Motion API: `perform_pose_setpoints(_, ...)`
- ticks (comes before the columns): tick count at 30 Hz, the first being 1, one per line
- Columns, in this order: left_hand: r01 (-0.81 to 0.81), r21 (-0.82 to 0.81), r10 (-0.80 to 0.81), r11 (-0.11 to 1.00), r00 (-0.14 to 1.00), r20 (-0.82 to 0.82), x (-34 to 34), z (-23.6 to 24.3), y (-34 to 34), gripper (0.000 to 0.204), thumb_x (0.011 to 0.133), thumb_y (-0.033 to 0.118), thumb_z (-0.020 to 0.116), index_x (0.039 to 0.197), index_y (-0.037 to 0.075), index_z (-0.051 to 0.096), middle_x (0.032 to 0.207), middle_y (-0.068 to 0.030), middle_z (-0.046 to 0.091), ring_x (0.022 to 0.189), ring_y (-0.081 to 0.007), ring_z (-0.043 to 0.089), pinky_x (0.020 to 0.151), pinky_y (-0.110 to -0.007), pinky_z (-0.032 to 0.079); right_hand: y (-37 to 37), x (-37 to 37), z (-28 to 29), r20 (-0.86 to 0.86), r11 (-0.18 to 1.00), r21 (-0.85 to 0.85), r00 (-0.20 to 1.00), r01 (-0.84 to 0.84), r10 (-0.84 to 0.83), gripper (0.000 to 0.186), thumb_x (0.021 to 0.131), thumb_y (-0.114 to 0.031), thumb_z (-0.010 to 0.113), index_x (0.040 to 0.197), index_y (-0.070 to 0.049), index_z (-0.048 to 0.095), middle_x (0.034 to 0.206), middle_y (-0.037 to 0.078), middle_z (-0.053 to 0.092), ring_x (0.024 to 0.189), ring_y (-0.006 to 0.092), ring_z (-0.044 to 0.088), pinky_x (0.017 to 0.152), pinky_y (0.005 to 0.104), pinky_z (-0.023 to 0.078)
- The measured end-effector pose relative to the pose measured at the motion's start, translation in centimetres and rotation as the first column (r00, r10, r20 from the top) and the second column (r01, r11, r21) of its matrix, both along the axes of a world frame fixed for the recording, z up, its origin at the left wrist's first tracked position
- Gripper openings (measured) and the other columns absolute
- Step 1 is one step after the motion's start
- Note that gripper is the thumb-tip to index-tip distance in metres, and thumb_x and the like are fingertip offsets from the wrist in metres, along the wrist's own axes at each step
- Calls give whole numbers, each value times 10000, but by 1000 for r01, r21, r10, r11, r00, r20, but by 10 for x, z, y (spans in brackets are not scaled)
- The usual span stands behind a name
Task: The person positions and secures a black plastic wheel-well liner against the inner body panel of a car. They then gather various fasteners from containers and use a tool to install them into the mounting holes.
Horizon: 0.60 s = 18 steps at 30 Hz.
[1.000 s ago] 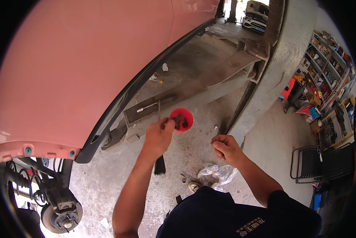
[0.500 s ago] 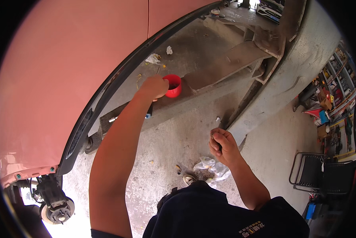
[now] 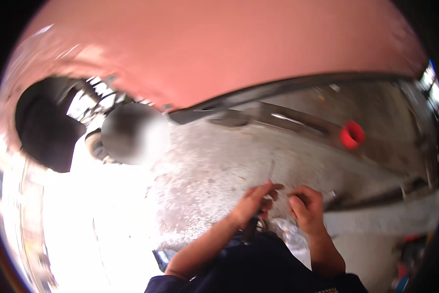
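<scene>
My left hand [image 3: 257, 201] is in front of my body, its fingers partly curled around a screwdriver-like tool. The tool's dark handle [image 3: 250, 230] shows below the palm, and a thin, blurred shaft [image 3: 271, 169] rises above the fingers. Close by on the right, my right hand [image 3: 306, 209] is closed, thumb against the curled fingers; whatever it holds is hidden. The two hands are a small gap apart. Farther off to the right, a red cup [image 3: 345, 136] stands on a brown metal lift arm [image 3: 322, 137], away from both hands.
A salmon-pink car body [image 3: 239, 44] with a dark lower sill [image 3: 278, 91] spans the top. At left is an open wheel area with a dark liner [image 3: 46, 127]. A shiny metal tool [image 3: 288, 117] lies on the lift arm. Clear plastic [image 3: 291, 233] is on the floor near me.
My view has swung left toward the wheel area. My left hand has left the red cup and come back beside my right hand, which stays closed.
</scene>
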<state>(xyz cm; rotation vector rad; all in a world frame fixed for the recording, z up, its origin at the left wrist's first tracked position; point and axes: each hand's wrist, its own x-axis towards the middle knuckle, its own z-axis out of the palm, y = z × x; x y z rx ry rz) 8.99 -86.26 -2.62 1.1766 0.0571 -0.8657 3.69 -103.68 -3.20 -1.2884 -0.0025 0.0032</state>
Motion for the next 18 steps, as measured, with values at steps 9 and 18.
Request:
perform_pose_setpoints(9,-530,-42,522,847,844,-120,-76,-80,168,540,959,550,345,1015,69,583,787,-13,569,665,-106,501,560,-267,424,212,29,4,155,351,-905,583,-240,798,132,778,-117,636,772,8,593,739,157,614,672,304,622,610,396,490)
perform_pose_setpoints(18,-719,-296,620,629,694,-366,-90,-54,327,260,960,323,368,846,136,509,714,32,457,564,-68,393,463,-214,280,395,45,16,209,504,-710,536,-492,818,140,853,-62,571,910,34,655,736,101,653,672,162,643,594,289,501)
